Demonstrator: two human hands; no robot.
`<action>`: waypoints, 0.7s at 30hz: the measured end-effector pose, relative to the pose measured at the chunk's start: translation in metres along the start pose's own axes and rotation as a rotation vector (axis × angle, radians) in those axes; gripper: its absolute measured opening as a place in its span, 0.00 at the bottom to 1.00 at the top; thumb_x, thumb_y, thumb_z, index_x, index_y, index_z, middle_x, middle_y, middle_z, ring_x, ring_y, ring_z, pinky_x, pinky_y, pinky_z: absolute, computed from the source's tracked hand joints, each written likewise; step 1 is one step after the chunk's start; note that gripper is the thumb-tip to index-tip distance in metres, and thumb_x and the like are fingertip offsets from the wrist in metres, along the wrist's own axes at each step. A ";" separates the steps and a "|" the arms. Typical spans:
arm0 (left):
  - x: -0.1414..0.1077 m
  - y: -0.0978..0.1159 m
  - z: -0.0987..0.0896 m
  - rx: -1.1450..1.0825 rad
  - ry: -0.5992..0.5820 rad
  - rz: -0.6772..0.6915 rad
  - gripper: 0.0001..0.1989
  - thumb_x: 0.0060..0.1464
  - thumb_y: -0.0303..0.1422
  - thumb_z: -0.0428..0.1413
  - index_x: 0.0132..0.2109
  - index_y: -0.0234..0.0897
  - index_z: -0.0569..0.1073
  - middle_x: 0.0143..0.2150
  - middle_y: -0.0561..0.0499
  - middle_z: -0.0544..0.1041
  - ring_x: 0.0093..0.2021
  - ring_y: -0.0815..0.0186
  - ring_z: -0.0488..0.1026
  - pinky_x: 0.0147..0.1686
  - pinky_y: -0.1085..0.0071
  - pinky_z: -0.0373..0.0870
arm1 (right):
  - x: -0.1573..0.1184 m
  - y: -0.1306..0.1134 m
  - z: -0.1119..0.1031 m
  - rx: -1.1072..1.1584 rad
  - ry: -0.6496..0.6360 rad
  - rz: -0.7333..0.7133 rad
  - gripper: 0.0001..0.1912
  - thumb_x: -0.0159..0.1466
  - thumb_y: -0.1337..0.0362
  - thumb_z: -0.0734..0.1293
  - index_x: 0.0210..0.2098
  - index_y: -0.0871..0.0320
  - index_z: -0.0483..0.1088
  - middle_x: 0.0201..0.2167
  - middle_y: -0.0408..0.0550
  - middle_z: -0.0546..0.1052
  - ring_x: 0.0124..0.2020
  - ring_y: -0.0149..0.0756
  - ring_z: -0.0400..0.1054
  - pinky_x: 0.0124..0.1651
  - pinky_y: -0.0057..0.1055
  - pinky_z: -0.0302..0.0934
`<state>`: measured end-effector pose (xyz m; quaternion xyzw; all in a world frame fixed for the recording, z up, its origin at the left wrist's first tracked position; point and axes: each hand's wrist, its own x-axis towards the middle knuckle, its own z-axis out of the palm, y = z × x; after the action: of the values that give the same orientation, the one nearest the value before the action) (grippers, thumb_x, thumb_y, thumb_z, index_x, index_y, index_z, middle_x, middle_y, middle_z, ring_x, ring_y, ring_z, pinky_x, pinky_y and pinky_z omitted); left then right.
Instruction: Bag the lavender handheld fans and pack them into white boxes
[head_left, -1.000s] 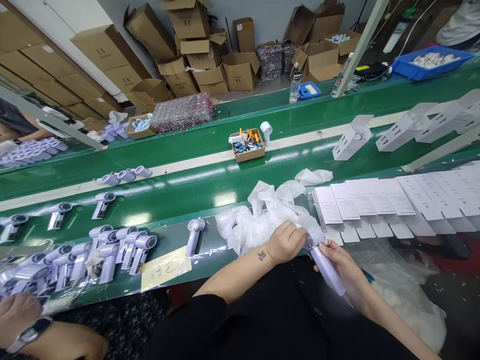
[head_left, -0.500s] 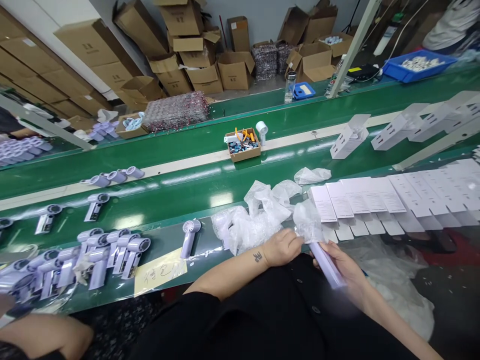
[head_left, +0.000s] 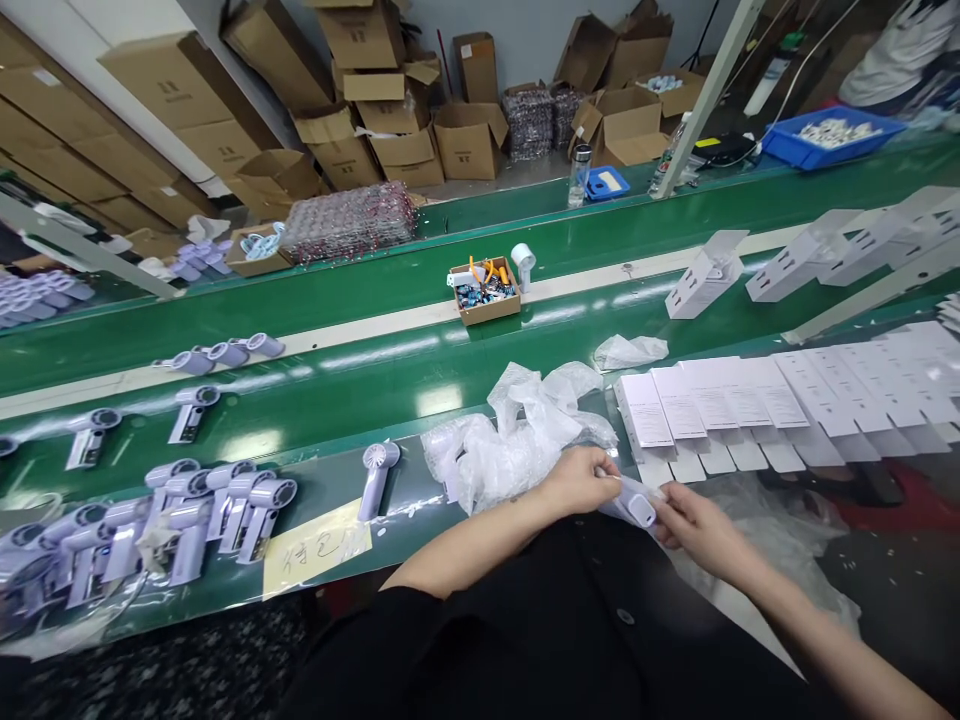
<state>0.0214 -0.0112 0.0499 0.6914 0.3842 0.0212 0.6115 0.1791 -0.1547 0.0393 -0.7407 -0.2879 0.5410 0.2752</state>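
The left hand [head_left: 589, 482] grasps a fan [head_left: 636, 508], which sits between both hands; the right hand [head_left: 691, 525] pinches clear wrap [head_left: 655, 495] at the fan's end. Bags [head_left: 517, 440] lie on the surface [head_left: 414, 490] just beyond the left hand, boxes [head_left: 712, 398] beyond the right hand.

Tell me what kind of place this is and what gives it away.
Most likely a factory assembly or packing line: a long green workbench crosses the view, lavender handheld fans lie clustered at left, and white boxes are lined up at right.
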 end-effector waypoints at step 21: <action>-0.036 -0.031 -0.064 -0.923 0.622 0.084 0.23 0.38 0.38 0.65 0.42 0.32 0.71 0.33 0.50 0.76 0.28 0.66 0.72 0.20 0.74 0.69 | 0.140 -0.024 -0.036 -1.595 -0.312 -1.009 0.06 0.56 0.73 0.64 0.27 0.59 0.72 0.33 0.53 0.75 0.41 0.42 0.66 0.46 0.41 0.58</action>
<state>-0.0512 0.0210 0.0553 0.3277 0.4694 0.4147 0.7073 0.2458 -0.0409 -0.0241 -0.4182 -0.8906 0.0957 -0.1510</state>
